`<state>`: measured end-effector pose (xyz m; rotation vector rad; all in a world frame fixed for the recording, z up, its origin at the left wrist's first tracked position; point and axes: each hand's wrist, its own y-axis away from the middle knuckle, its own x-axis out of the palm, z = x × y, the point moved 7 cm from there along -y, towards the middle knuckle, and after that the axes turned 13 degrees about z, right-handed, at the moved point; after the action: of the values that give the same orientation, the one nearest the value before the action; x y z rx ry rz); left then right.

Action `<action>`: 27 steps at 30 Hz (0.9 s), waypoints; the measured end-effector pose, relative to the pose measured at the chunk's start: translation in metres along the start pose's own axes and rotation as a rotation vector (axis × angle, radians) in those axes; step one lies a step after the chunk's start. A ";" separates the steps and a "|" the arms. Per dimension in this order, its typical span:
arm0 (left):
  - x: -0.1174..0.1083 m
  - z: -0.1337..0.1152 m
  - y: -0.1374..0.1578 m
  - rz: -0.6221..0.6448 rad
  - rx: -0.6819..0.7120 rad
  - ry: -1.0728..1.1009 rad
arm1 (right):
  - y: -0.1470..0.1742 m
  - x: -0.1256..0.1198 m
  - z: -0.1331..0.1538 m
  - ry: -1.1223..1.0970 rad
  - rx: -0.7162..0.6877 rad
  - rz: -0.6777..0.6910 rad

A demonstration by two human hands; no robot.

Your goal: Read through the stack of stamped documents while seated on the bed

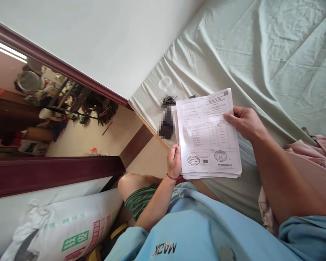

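A stack of printed papers (pixel 206 134) is held up in front of my chest, the top sheet facing me. That sheet carries a table of text and two oval stamps near its bottom edge. My left hand (pixel 174 162), with a red string at the wrist, grips the lower left edge. At the upper right edge my right hand (pixel 246 121) pinches the stack, thumb on top and fingers behind. Beyond the papers, a dark, partly blurred object (pixel 167 125) lies on the pale green sheet (pixel 220 65). Close by are a clear plastic cup (pixel 165 84) and a small dark tangle (pixel 167 100).
A white printed sack (pixel 78 224) stands at the lower left. Past a dark red door frame (pixel 57 174) lies a cluttered room with a metal pan (pixel 29 81). Pink cloth (pixel 312 154) sits by my right arm. A white wall (pixel 103 40) borders the sheet-covered surface.
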<state>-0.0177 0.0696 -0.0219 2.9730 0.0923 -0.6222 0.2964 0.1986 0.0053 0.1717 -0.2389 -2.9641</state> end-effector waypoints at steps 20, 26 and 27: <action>0.015 -0.025 0.020 0.123 0.065 -0.309 | 0.007 -0.005 0.031 0.752 -0.304 -0.291; 0.036 -0.039 0.028 0.275 0.151 -0.360 | 0.007 0.010 0.040 0.722 -0.427 -0.155; 0.037 -0.040 0.028 0.282 0.148 -0.366 | 0.006 0.010 0.038 0.699 -0.442 -0.141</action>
<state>0.0344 0.0480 0.0020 2.8659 -0.4097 -1.1548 0.2825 0.1963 0.0427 1.1510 0.5232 -2.7751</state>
